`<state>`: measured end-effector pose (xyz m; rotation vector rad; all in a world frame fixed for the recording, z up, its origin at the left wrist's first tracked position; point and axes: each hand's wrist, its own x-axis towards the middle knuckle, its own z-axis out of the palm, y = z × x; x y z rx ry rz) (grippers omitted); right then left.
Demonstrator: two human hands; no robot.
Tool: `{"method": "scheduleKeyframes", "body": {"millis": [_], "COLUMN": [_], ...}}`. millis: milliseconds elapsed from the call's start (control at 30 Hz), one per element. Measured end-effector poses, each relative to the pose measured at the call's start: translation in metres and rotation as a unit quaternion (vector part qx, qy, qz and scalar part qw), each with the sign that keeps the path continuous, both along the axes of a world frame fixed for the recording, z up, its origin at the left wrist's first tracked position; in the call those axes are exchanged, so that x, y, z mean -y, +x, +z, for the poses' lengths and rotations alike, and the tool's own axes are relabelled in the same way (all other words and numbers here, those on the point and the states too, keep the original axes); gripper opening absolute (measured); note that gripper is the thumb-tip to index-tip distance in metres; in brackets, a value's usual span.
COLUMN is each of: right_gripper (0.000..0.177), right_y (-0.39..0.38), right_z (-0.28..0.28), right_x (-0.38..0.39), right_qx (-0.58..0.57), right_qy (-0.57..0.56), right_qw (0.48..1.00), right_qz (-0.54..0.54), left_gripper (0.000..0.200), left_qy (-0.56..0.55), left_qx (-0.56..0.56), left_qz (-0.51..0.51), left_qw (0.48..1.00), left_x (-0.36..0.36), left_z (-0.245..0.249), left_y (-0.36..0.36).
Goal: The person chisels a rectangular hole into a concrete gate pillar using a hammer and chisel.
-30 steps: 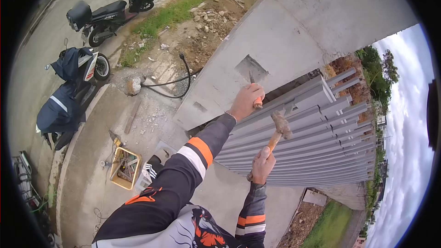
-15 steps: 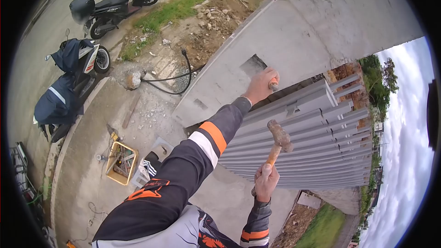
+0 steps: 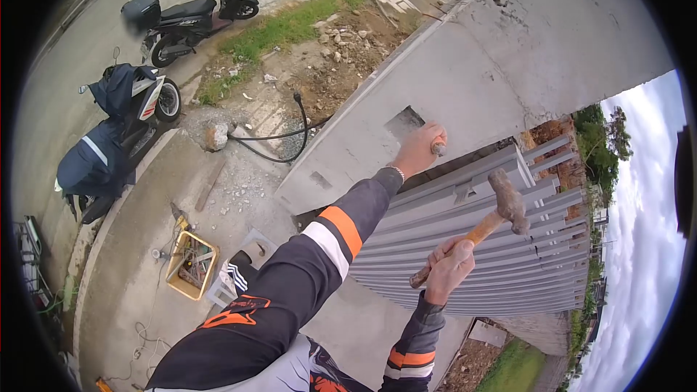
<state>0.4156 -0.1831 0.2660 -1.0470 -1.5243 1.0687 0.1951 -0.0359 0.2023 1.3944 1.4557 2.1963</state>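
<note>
My left hand [image 3: 420, 151] is closed around a chisel [image 3: 438, 148], of which only the butt end shows beyond the fist. That fist is held against the grey concrete wall [image 3: 494, 80], beside a dark rectangular recess [image 3: 405, 123]; the chisel's tip is hidden. Lower and to the right, my right hand [image 3: 449, 268] grips a hammer [image 3: 482, 229] by its wooden handle. The worn metal hammer head is apart from the chisel, up and to the right of my right hand.
Grey metal slats [image 3: 450, 247] run below the wall. A yellow crate [image 3: 193, 265] of tools stands on the concrete floor at lower left, near a grey stool [image 3: 255, 248]. A black cable [image 3: 272, 134] loops by the wall's foot. Motorbikes [image 3: 192, 22] are parked at upper left.
My right hand has moved up and right with the hammer, swinging its head away from the chisel. My left hand has stayed by the recess, and the view has shifted slightly.
</note>
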Motion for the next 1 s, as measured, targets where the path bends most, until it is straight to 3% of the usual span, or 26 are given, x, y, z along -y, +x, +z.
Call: {"method": "scheduleKeyframes", "body": {"millis": [67,133,167,233,300,400,500,567,700,800,867,900,1000], "right_gripper": [0.070,0.072,0.073,0.065,0.059,0.056,0.050,0.057,0.065,0.068,0.073,0.087,0.089], "right_y": [-0.006,-0.018,-0.008,-0.014,-0.015,0.006,0.052,0.101,0.181,0.280,0.288,0.306,0.328], "right_z": [0.030,0.045,0.004,-0.050,-0.078,-0.072,-0.103,-0.136,-0.174,-0.283,-0.278,-0.297,-0.319], "right_x": [0.027,0.031,0.001,-0.048,-0.087,-0.044,-0.001,0.019,0.082,0.142,0.190,0.214,0.282], "right_qx": [-0.112,-0.193,-0.231,0.013,0.285,0.182,0.127,0.252,0.416,0.435,0.458,0.478,0.478], "right_qy": [0.134,0.316,0.370,0.238,0.125,0.011,-0.047,-0.019,-0.155,-0.274,-0.420,-0.457,-0.558], "right_qw": [0.984,0.920,0.891,0.970,0.950,0.983,0.990,0.965,0.891,0.849,0.773,0.739,0.661], "right_qz": [0.045,0.125,0.124,0.045,-0.002,-0.012,-0.042,-0.065,-0.089,-0.126,-0.127,-0.126,-0.151], "left_gripper": [0.019,0.019,0.018,0.017,0.017,0.017,0.022,0.022,0.018,0.018,0.024,0.027,0.027], "left_qy": [-0.006,-0.014,-0.017,-0.008,-0.016,-0.014,0.033,0.046,0.058,-0.056,-0.154,-0.203,-0.131], "left_qx": [-0.003,-0.014,-0.017,-0.003,-0.008,-0.013,0.007,-0.003,0.005,-0.082,-0.217,-0.283,-0.133], "left_qz": [-0.004,-0.002,0.000,-0.008,-0.028,-0.018,0.001,-0.008,-0.043,-0.033,-0.091,-0.117,-0.074], "left_qw": [1.000,1.000,1.000,1.000,0.999,1.000,0.999,0.999,0.997,0.995,0.960,0.930,0.980], "left_x": [0.001,0.002,0.001,-0.003,0.007,0.012,0.006,0.012,0.005,0.019,0.031,0.034,0.030], "left_z": [-0.006,-0.005,-0.004,-0.001,-0.008,-0.024,-0.027,-0.025,-0.033,-0.012,0.022,0.033,0.029], "left_y": [0.011,0.011,0.011,0.004,0.023,0.030,0.021,0.018,0.017,0.005,-0.018,-0.026,-0.018]}}
